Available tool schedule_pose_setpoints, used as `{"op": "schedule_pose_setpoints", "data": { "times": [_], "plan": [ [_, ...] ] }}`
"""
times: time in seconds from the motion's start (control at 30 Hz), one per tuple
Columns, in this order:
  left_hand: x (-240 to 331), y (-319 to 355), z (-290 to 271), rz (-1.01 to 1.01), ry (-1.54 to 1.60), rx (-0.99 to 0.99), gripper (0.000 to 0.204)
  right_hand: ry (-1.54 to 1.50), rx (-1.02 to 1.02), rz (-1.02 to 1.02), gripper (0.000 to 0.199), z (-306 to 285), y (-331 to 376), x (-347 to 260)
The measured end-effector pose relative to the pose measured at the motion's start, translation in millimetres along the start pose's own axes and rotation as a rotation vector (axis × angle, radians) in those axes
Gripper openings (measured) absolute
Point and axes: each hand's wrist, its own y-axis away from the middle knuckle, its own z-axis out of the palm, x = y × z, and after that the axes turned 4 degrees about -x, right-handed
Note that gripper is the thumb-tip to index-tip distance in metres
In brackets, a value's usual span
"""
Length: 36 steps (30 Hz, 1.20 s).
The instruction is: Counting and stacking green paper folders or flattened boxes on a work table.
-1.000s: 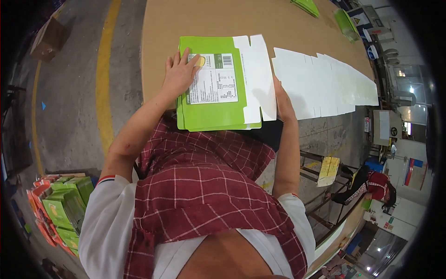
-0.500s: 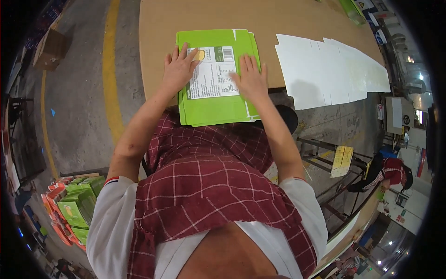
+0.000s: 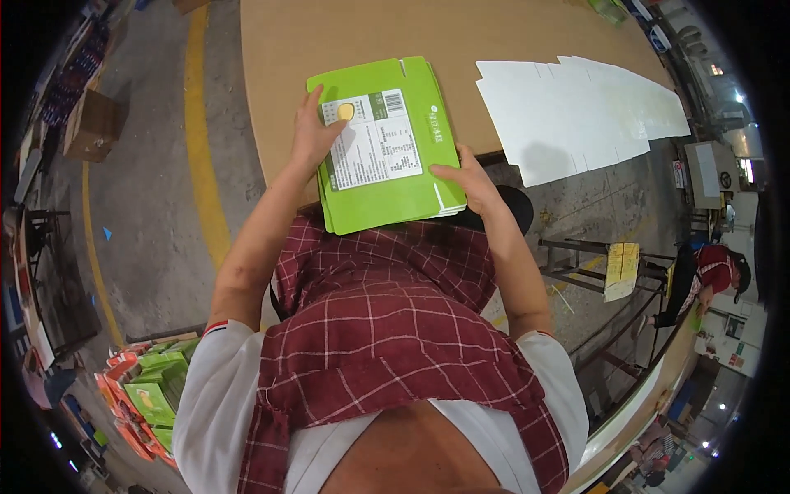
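Note:
A stack of flat green cardboard cartons [image 3: 378,210] lies in front of me, its near end jutting past the table's front edge. The top one bears a white printed label panel with a yellow round mark. My left hand [image 3: 313,136] holds the stack's left edge, thumb on the top sheet and fingers along the side. At the near right edge my right hand [image 3: 473,183] grips the stack, its thumb on top and the other fingers partly hidden behind the edge. The sheets sit fairly even, with some edges showing at the near right corner.
White flat cardboard sheets [image 3: 576,119] overlap on the right of the brown table [image 3: 362,29] and overhang its edge. Green and orange cartons [image 3: 152,387] are piled at lower left. A brown box [image 3: 97,123] stands on the floor at far left. Another person [image 3: 714,272] is at far right.
My right hand has slid from the top face down to the stack's near right edge and closed on it. The stack has turned slightly, and its edges lie more even.

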Motion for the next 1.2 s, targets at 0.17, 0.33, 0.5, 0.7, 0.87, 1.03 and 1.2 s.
{"op": "schedule_pose_setpoints", "data": {
  "times": [0.17,0.33,0.5,0.7,0.87,1.03,1.2],
  "plan": [
    [15.0,1.5,-23.2,-0.218,0.644,0.068,0.062,-0.095,0.045,-0.199,0.061,11.8,7.6,0.8],
    [60.9,21.7,-53.8,-0.169,1.001,-0.066,0.048,-0.078,0.177,-0.517,0.053,20.3,8.6,-7.4],
    [84.6,33.1,-72.8,0.194,0.546,-0.15,0.048,0.177,0.088,-0.287,0.044,1.1,-5.2,-46.1],
    [74.4,35.7,-37.9,0.213,0.387,-0.135,0.046,0.178,0.145,-0.452,0.047,-1.6,-22.6,-18.5],
    [53.1,22.2,-32.9,-0.152,0.554,-0.186,0.047,-0.025,0.099,-0.337,0.042,5.1,-25.8,-4.9],
    [34.1,15.8,-31.6,0.287,-0.298,-0.334,0.067,0.438,0.058,-0.115,0.044,-27.2,-32.5,17.8],
    [34.3,8.0,-27.4,0.158,-0.717,-0.574,0.07,1.015,-0.021,0.311,0.054,-29.2,-11.5,-69.9]
  ]
}}
